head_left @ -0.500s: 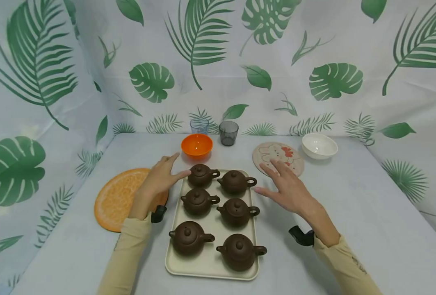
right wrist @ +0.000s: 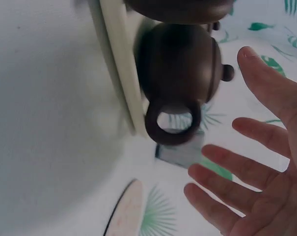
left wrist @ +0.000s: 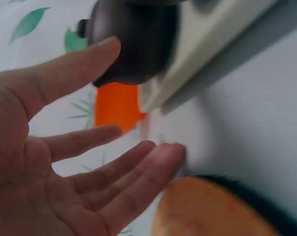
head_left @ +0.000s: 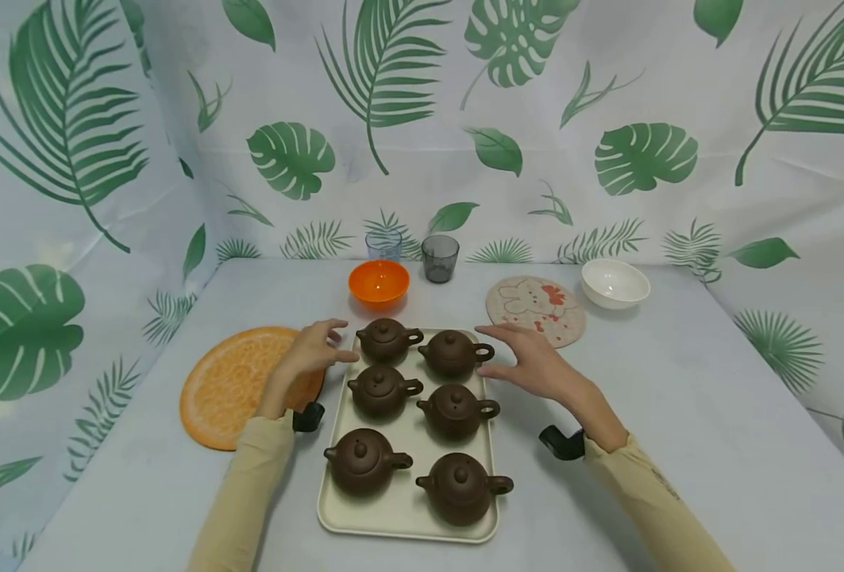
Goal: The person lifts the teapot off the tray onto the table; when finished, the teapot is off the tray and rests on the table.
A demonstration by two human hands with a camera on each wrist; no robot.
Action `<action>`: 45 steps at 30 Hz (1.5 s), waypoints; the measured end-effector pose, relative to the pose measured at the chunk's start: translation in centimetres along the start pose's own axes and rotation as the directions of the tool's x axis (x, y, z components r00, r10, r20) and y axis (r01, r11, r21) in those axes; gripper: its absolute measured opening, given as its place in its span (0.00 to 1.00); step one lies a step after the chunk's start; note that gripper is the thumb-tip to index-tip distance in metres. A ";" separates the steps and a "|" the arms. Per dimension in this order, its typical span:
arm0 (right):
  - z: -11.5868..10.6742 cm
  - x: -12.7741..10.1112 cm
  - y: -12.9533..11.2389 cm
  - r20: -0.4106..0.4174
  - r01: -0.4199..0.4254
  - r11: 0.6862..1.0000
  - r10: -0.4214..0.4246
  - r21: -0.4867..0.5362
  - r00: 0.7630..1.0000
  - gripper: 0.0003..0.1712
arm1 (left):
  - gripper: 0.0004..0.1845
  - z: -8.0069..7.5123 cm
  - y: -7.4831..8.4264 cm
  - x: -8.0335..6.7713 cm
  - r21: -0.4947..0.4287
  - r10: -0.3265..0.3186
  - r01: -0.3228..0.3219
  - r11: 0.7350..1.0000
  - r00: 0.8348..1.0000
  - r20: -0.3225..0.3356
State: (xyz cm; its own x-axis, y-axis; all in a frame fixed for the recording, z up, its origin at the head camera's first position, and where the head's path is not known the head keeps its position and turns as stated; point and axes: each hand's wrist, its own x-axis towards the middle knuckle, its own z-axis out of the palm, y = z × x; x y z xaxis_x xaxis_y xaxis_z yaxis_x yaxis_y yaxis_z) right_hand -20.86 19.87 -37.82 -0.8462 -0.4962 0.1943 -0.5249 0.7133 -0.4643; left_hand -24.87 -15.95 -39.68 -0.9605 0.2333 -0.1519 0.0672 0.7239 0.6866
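Tray: a cream tray (head_left: 407, 520) lies on the table (head_left: 679, 413) in front of the person and carries six brown teapots in two columns of three.
Far-left teapot: the far-left teapot (head_left: 386, 339) sits at the tray's far left corner, lid on, just beside the left hand.
Far-right teapot: the far-right teapot (head_left: 453, 353) sits next to it, lid on, its ring handle turned toward the right hand.
Left hand: the left hand (head_left: 310, 353) hovers at the tray's left edge with fingers spread and relaxed, holding nothing; the left wrist view shows its fingertips close to the far-left teapot, contact not clear.
Right hand: the right hand (head_left: 532, 365) hovers at the tray's right edge, fingers straight and apart, gripping nothing, just beside the far-right teapot's handle.
Orange bowl: an orange bowl (head_left: 379, 283) stands behind the tray; nothing shows inside it.
Glasses: a clear glass (head_left: 383, 245) and a grey glass (head_left: 440, 257) stand behind the bowl.
White bowl: a white bowl (head_left: 615, 283) stands far right, beside a round patterned mat (head_left: 536, 310).
Orange mat: an orange mat (head_left: 232, 381) lies left of the tray, partly under the left wrist.
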 end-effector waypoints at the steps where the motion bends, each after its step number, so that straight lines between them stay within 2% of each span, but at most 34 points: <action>1: 0.2 0.3 0.1 0.007 0.008 1.000 -0.008 0.018 1.000 0.37 | 0.38 0.1 -0.1 0.1 -0.024 -0.015 0.015 1.000 1.000 -0.010; 6: 1.1 1.5 0.3 0.014 0.040 0.996 -0.041 0.075 0.999 0.32 | 0.32 0.7 -0.5 0.3 -0.195 -0.062 0.056 0.979 0.998 -0.024; 9: 1.3 1.8 0.4 -0.006 0.051 0.995 -0.051 0.088 0.999 0.27 | 0.30 1.0 -0.7 0.5 -0.307 -0.058 0.055 0.950 0.998 -0.003; 13: 1.4 2.3 0.6 -0.021 0.045 0.994 -0.044 0.101 0.999 0.22 | 0.29 1.3 -1.0 0.8 -0.383 -0.061 0.058 0.922 0.998 0.005; 19: 1.7 2.8 1.2 -0.010 0.011 0.992 -0.010 0.128 1.000 0.17 | 0.29 1.3 -1.2 0.9 -0.408 -0.082 0.078 0.910 0.997 0.008; 27: 2.3 3.5 2.2 -0.008 0.048 0.980 -0.047 0.193 0.999 0.10 | 0.27 1.5 -1.9 0.5 -0.413 -0.124 0.111 0.904 0.992 -0.006; 37: 2.0 3.9 2.7 0.019 0.034 0.976 -0.040 0.216 0.999 0.07 | 0.28 1.6 -1.8 0.7 -0.416 -0.123 0.107 0.903 0.992 -0.010; 45: 1.7 3.4 3.1 -0.013 0.026 0.976 -0.024 0.218 1.000 0.05 | 0.28 1.9 -1.3 1.3 -0.419 -0.108 0.099 0.903 0.994 0.003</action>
State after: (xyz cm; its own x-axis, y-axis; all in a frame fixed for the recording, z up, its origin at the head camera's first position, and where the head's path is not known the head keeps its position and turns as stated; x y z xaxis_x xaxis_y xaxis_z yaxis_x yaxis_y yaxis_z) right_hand -25.22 19.52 -40.00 -0.8346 -0.5066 0.2161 -0.5139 0.5752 -0.6364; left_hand -25.70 -15.34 -42.16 -0.9612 0.1560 -0.2274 -0.1478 0.4048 0.9024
